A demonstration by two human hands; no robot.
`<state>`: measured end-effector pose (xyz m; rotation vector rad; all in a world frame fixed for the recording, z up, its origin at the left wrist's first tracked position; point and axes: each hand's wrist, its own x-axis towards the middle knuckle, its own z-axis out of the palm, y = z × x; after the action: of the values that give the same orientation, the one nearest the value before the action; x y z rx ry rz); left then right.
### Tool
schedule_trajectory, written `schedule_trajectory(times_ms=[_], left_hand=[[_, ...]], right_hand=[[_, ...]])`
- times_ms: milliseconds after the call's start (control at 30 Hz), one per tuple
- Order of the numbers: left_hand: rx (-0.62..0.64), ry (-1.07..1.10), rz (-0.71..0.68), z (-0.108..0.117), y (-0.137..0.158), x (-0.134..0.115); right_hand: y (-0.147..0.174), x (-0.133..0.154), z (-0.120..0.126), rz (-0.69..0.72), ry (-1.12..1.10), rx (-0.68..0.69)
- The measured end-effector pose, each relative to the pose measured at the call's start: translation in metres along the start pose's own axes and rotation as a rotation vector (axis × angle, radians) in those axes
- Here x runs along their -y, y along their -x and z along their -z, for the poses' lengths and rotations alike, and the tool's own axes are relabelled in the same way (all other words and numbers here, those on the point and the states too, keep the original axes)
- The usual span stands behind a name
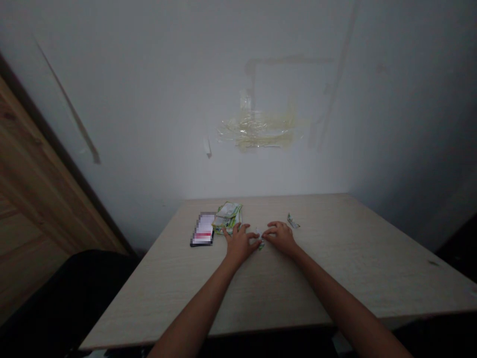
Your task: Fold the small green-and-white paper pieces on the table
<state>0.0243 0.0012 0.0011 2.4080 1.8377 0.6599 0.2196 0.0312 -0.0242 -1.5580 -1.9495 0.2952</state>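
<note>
One small paper piece, white with green printing, sits between the person's two hands near the middle of the table, and the work seems to be centred on it. Its shape is mostly covered by fingers and the light is dim, so how far it has been folded or creased cannot fairly be told. Judged from how things lie, the work is partway along: this piece looks unfinished, since both hands are on it, while a narrow crumpled strip lies apart beyond the right hand, perhaps already dealt with. The left hand is loosely curled, thumb and forefinger closed on the piece's near left side, the other fingers spread and bent above the tabletop. The right hand arches in from the other side, its thumb and fingertips drawn together on the piece's right edge, so the two grips almost meet. Just past the left hand, a loose stack of green-and-white papers lies overlapped, apparently the share not yet handled. Beside that stack, to its left, rests a phone with its screen blurred out. Around all of it spreads the pale wooden table, pushed up near a grey wall that carries a patch of shiny, yellowed tape.
</note>
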Motion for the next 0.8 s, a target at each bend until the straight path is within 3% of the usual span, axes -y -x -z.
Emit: schedule_trajectory(times_ms=[800], left_hand=[[-0.042,0.005,0.008,-0.0026,0.0029,-0.0014]], right_hand=[[0.0023,0.0004,-0.0017,0.093,-0.005,0.011]])
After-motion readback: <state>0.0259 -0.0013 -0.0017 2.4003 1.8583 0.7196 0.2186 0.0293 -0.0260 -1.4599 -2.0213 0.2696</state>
